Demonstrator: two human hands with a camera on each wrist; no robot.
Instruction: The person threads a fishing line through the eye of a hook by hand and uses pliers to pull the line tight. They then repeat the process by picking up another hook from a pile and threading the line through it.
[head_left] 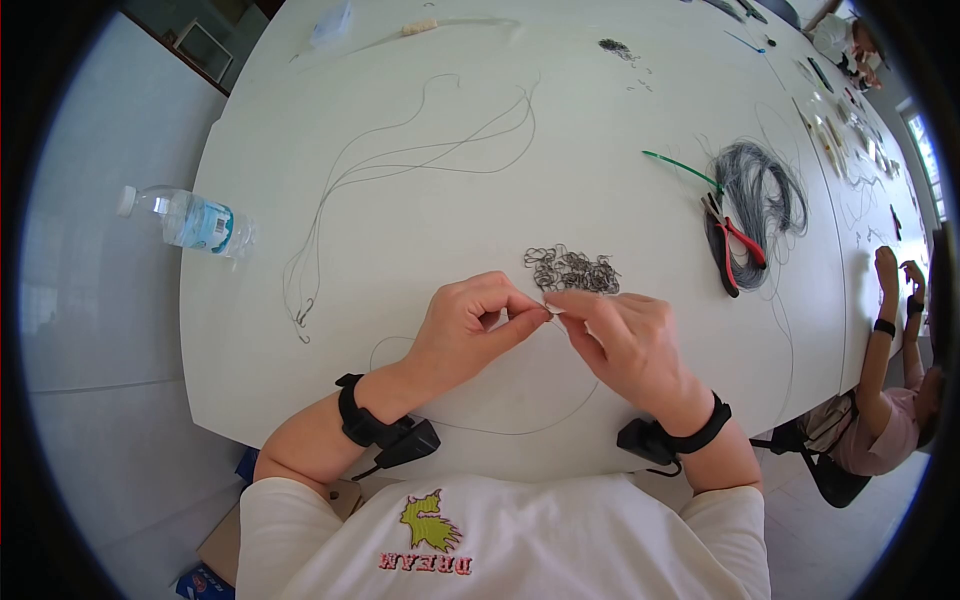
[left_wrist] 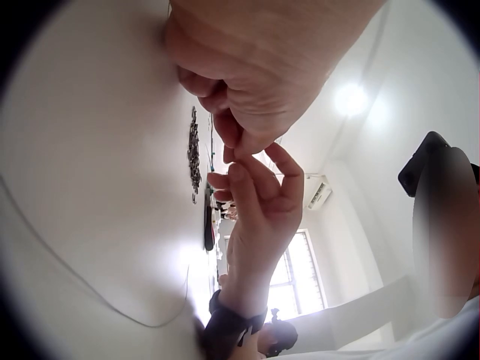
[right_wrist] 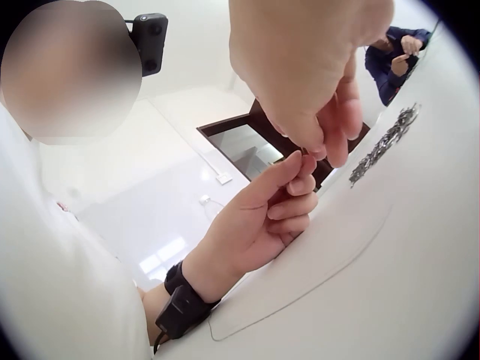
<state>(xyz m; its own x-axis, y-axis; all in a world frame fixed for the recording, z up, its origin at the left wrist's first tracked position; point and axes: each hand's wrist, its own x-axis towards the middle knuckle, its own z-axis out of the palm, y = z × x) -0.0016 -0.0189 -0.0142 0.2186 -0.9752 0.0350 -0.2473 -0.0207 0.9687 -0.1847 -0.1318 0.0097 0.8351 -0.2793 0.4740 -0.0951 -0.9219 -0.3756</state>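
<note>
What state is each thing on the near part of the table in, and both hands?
Left hand: fingertips pinched, on something too small to identify.
Right hand: fingertips close to the left's; grip unclear.
Plastic bottle: on its side, capped.
Red-handled pliers: handles spread.
Hook pile: loose, tangled-looking.
Line bundle: loosely coiled.
Green cable tie: one end sticking out.

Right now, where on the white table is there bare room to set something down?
Open patches show between the looped strands and the green tie, and below the bottle, left of the strand ends. It is crowded where the left hand and right hand meet beside the dark pile, and where pliers touch the wire coil.
</note>
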